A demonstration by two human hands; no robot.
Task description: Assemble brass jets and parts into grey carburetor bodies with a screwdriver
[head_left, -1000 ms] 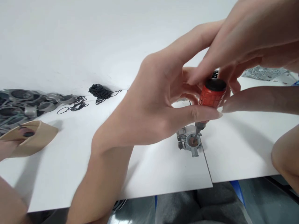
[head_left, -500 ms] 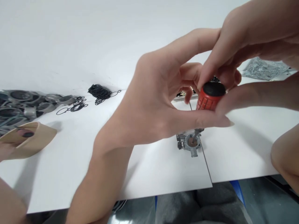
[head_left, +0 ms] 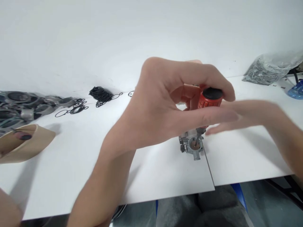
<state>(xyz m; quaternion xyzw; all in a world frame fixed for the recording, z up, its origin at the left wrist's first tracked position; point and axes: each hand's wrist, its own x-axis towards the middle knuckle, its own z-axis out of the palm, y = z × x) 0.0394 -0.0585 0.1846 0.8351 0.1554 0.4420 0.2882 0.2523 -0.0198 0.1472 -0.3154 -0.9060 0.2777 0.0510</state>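
Note:
My left hand (head_left: 163, 104) is closed around a screwdriver (head_left: 209, 100) with a red handle and a black cap. The tool points down, tilted slightly, and its tip is in the round bore of a small metal throttle body (head_left: 195, 155) on the table. A brown disc shows inside that bore. Behind my left thumb, my right hand (head_left: 246, 113) reaches in from the right, somewhat blurred, with its visible fingers stretched out beside the screwdriver. Some of its fingertips are hidden, and no object shows in it.
Metal ring-shaped parts (head_left: 28, 107) lie piled at far left, near black rubber rings (head_left: 101, 94). A tan container (head_left: 44, 138) holds a red-and-black item. A person's arm (head_left: 8, 209) is at lower left. A clear bag of small parts (head_left: 262, 69) and a blue object (head_left: 297, 91) are at right.
My right hand has let go of the screwdriver handle and moved down behind my left hand. My left index finger has curled over the handle. A person's hand has drawn away from the tan container.

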